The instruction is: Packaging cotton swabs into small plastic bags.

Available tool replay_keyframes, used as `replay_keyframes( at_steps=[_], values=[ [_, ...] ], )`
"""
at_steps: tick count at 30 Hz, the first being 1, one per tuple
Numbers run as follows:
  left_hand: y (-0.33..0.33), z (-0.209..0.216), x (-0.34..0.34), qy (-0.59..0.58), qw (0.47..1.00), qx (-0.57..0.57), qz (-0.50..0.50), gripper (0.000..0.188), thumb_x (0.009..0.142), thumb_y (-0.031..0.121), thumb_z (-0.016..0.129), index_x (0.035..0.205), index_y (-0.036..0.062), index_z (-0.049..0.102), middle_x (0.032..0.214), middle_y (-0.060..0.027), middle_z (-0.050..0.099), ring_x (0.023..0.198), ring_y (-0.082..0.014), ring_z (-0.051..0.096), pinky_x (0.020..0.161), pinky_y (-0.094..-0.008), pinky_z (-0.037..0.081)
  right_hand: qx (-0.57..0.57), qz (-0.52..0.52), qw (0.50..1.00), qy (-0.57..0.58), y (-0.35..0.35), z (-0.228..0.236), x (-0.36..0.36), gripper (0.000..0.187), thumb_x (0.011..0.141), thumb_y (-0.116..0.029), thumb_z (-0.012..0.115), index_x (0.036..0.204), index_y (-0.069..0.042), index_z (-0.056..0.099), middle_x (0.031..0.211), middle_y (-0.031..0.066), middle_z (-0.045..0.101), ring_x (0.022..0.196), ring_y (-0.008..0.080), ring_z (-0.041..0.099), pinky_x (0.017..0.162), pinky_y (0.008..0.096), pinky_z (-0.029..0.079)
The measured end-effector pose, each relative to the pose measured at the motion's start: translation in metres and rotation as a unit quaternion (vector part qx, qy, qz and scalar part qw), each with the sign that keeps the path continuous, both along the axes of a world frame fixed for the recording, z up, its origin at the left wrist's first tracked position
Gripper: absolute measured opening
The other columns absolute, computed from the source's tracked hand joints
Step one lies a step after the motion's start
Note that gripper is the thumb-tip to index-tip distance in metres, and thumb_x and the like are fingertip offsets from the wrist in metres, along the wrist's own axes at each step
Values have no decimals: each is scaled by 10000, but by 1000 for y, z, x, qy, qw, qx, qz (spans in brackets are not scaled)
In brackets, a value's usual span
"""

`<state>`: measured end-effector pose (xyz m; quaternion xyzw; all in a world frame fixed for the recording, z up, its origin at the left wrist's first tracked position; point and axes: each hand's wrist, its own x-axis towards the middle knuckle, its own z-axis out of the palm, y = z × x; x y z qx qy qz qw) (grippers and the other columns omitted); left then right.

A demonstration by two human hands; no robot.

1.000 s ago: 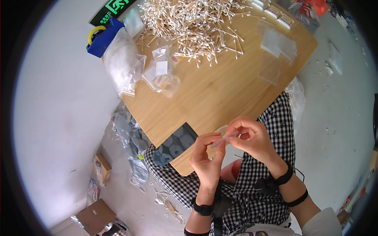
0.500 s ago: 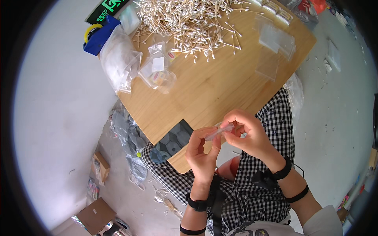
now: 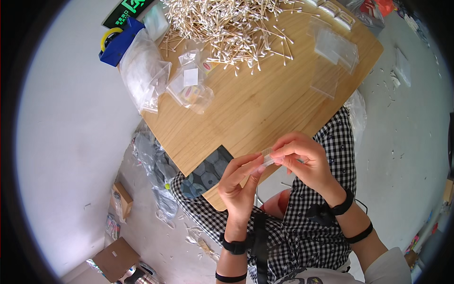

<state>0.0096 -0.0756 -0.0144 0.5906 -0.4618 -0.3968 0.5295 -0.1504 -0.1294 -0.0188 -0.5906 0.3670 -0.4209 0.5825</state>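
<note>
Pale matt wood is seen on the surface (image 3: 265, 109); clear glossy plastic on the bags (image 3: 142, 78); wooden sticks, cottony tips on the swabs (image 3: 231, 26).

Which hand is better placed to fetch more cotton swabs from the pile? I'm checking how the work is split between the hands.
Probably the right hand: it sits farther up over the table, nearer the swab pile. The left hand sits lower. Both pinch the small clear bag.
</note>
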Motion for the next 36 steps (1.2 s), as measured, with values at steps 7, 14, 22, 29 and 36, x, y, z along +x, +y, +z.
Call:
replay_keyframes(
  at_steps=[7, 14, 22, 29, 36],
  values=[
    [-3, 2, -6, -79, 995, -47, 44, 132, 744, -20, 705, 874, 5, 710, 928, -105, 669, 840, -194, 634, 723, -268, 498, -10, -32, 999, 11, -8, 4, 1, 50, 805, 31, 627, 848, 22, 653, 912, 84, 620, 768, 140, 646, 606, 221, 531],
    [-4, 3, -3, -94, 993, -42, 49, 134, 730, -35, 707, 859, 2, 711, 907, -103, 676, 807, -179, 637, 709, -257, 499, -74, -40, 994, 63, -10, 7, 3, 61, 785, 45, 637, 819, -1, 659, 871, 67, 634, 707, 132, 627, 593, 233, 507],
    [11, 9, -5, -85, 995, -15, 52, 66, 754, -27, 691, 814, -2, 703, 899, -101, 678, 810, -190, 645, 726, -269, 501, -135, -40, 986, 94, 5, 9, 3, 56, 790, 32, 640, 834, -1, 650, 845, 77, 628, 717, 138, 625, 591, 234, 503],
    [1, 8, -2, -98, 994, -37, 8, 210, 727, -49, 700, 923, 23, 680, 948, -102, 646, 832, -204, 616, 717, -282, 489, -66, -11, 994, 91, 1, 13, 5, 133, 770, 58, 631, 857, -41, 651, 909, 58, 598, 695, 101, 584, 538, 197, 457],
    [-9, 11, 1, -258, 958, -127, -5, 170, 694, -83, 708, 836, 8, 693, 878, -81, 645, 763, -181, 622, 654, -265, 499, -218, -53, 961, 163, -6, 11, 11, 112, 739, -4, 675, 817, -70, 630, 819, 44, 593, 605, 169, 586, 478, 264, 439]
  ],
)
